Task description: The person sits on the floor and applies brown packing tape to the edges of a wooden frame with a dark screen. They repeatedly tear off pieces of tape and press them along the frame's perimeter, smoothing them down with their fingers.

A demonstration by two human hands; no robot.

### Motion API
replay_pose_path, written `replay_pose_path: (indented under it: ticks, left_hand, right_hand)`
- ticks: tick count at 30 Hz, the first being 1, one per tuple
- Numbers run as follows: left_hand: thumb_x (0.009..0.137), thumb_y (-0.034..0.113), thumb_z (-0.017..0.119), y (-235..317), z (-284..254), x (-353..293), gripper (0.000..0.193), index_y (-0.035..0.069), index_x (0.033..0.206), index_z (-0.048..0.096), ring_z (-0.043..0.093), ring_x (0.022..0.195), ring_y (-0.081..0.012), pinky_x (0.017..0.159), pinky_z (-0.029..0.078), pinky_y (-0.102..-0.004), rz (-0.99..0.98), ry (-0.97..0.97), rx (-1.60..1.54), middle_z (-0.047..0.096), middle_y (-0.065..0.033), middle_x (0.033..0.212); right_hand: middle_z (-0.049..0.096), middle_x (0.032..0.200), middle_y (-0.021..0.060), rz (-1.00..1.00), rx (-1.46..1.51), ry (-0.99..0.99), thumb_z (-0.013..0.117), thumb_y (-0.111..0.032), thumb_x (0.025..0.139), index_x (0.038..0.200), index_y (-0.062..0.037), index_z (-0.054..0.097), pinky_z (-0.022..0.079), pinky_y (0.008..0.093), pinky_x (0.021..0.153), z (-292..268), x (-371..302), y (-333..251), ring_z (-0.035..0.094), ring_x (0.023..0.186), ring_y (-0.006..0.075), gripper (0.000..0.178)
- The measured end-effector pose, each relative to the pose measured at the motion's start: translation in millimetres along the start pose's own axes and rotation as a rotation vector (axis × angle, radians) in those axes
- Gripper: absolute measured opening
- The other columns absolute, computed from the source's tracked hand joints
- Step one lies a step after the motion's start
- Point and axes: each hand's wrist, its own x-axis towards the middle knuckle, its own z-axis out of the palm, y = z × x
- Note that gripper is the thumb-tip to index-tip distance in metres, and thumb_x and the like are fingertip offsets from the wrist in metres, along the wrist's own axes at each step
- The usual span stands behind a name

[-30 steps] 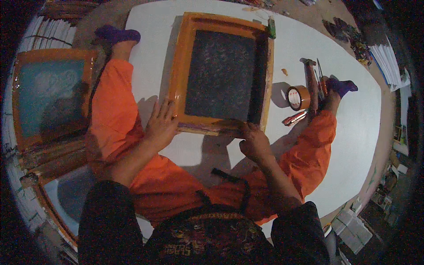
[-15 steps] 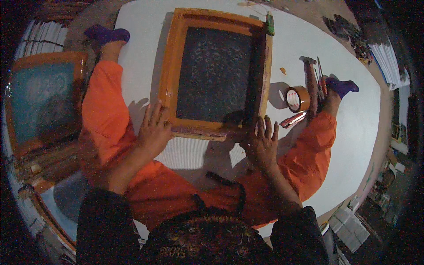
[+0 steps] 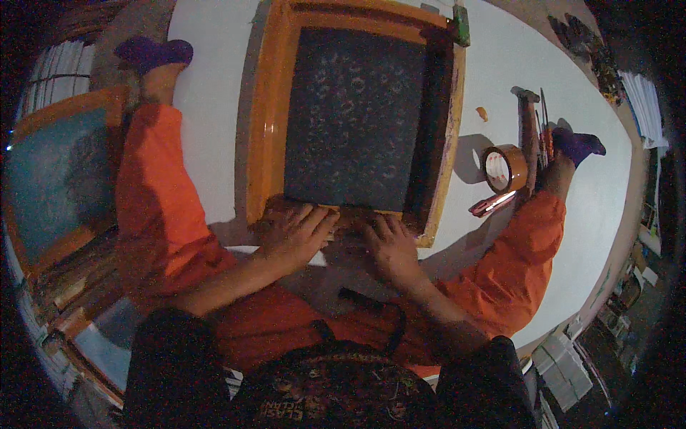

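A wooden-framed screen [image 3: 266, 136] lies in front of me, its dark mesh panel [image 3: 355, 121] marked with pale, scattered shapes. My left hand [image 3: 304, 234] has its fingers bent over the near rail, left of the middle. Close beside it, my right hand [image 3: 393, 250] rests on the same rail near the right corner, fingers over the wood. Both thumbs are hard to make out in the shadow. A small green object [image 3: 461, 27] sits at the far right corner of the frame.
To the right lie a roll of brown tape [image 3: 506, 169], a red cutter knife [image 3: 491, 204], a hammer [image 3: 528, 136] and thin tools [image 3: 545, 125]. My orange-trousered legs flank the white board [image 3: 207, 43]. Another framed screen [image 3: 64, 171] leans at the left. Stacked papers [image 3: 641, 107] stand far right.
Both hands have moved inward from the frame's near corners onto its near rail, closer together. The frame appears nearer and larger, and the surrounding view has shifted slightly.
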Motion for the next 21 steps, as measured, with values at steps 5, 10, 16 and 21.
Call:
replay_pose_path:
  ticks: [5, 10, 16, 21]
  left_hand:
    - [0.085, 0.015, 0.065, 5, -12, 8, 0.037, -0.003, 0.117, 0.068, 0.060, 0.113, -0.0331, 0.094, 0.054, -0.0417, 0.033, 0.055, 0.076, 0.063, -0.0180, 0.116]
    - [0.080, 0.014, 0.067, -5, 11, -2, 0.027, -0.001, 0.102, 0.072, 0.063, 0.106, -0.0313, 0.084, 0.057, -0.0406, 0.114, 0.107, 0.140, 0.066, -0.0155, 0.105]
    - [0.080, 0.024, 0.074, 0, -11, 9, 0.026, 0.002, 0.094, 0.072, 0.064, 0.098, -0.0259, 0.075, 0.057, -0.0393, 0.014, 0.181, 0.151, 0.066, -0.0108, 0.099]
    - [0.075, 0.036, 0.080, -9, -17, -6, 0.039, 0.004, 0.095, 0.073, 0.065, 0.098, -0.0260, 0.076, 0.057, -0.0398, -0.075, 0.079, 0.099, 0.067, -0.0095, 0.096]
  right_hand:
    - [0.059, 0.132, 0.0156, 0.017, 0.087, -0.033, 0.070, -0.022, 0.086, 0.131, -0.0086, 0.063, 0.049, 0.0495, 0.098, 6, 19, -14, 0.056, 0.120, 0.0378, 0.047]
    - [0.061, 0.130, 0.0147, -0.030, 0.041, 0.032, 0.069, -0.018, 0.084, 0.127, -0.0077, 0.065, 0.051, 0.0494, 0.095, 15, 15, -8, 0.060, 0.117, 0.0373, 0.044]
    - [0.063, 0.127, 0.0153, -0.005, -0.007, 0.072, 0.074, -0.021, 0.080, 0.122, -0.0078, 0.066, 0.054, 0.0487, 0.091, 18, 9, -10, 0.062, 0.112, 0.0381, 0.045]
    - [0.064, 0.124, 0.0154, 0.012, 0.077, 0.134, 0.076, -0.021, 0.078, 0.121, -0.0075, 0.066, 0.055, 0.0488, 0.089, 16, 3, -10, 0.062, 0.110, 0.0381, 0.046]
